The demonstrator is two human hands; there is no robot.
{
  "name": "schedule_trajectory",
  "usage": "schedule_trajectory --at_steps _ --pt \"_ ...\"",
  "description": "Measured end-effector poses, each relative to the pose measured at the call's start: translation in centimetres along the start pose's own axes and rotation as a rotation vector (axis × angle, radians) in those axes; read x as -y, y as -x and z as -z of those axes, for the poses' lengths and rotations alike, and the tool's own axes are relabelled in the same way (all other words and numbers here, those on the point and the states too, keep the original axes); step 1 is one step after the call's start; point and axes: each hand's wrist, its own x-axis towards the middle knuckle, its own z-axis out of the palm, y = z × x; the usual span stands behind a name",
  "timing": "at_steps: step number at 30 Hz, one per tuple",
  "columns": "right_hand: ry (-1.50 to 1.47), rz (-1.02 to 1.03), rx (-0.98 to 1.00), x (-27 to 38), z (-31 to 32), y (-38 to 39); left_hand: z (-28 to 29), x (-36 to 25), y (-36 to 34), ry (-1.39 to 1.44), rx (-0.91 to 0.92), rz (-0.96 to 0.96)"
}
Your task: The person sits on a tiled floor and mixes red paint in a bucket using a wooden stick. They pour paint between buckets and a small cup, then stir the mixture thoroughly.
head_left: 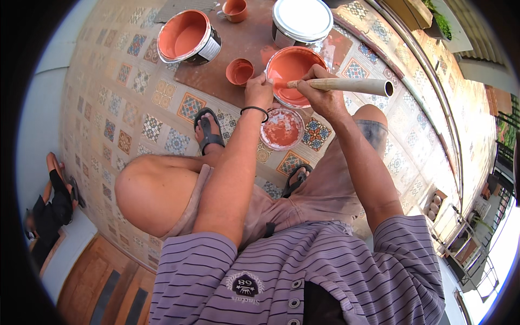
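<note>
My left hand (259,92) is closed on the left rim of an open bucket (295,58) of orange paint. My right hand (319,92) grips a long pale pole (352,85), hollow at its outer end, whose other end reaches over the paint; whether it is in the paint I cannot tell. Just left of my left hand stands a small orange cup (240,71). Below the bucket lies a round, paint-smeared lid (281,130) on the tiles.
Another open paint bucket (184,38), a small cup (234,10) and a white-lidded bucket (301,19) stand on a stained board (249,43). Hoses (417,92) run along the tiled floor at right. Another person (51,206) is by the left wall. Planters (441,30) line the upper right.
</note>
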Motion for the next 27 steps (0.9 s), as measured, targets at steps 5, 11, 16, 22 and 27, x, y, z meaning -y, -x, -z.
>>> schedule_trajectory --at_steps 5,11,16,22,27 --pt "0.14 0.039 -0.18 -0.3 1.7 -1.3 0.0 -0.1 0.4 -0.012 -0.001 -0.033" --pt "0.147 0.011 -0.118 0.2 1.2 1.0 0.2 -0.2 0.1 -0.039 0.028 -0.005" --pt "0.044 0.153 -0.264 0.5 1.3 -0.1 0.3 -0.2 0.3 -0.029 0.036 0.01" --pt "0.215 -0.209 -0.191 -0.5 1.7 2.5 0.2 -0.1 0.0 -0.026 0.054 0.004" --pt "0.232 0.291 -0.318 -1.1 0.7 2.2 0.2 0.1 0.0 -0.016 0.051 -0.014"
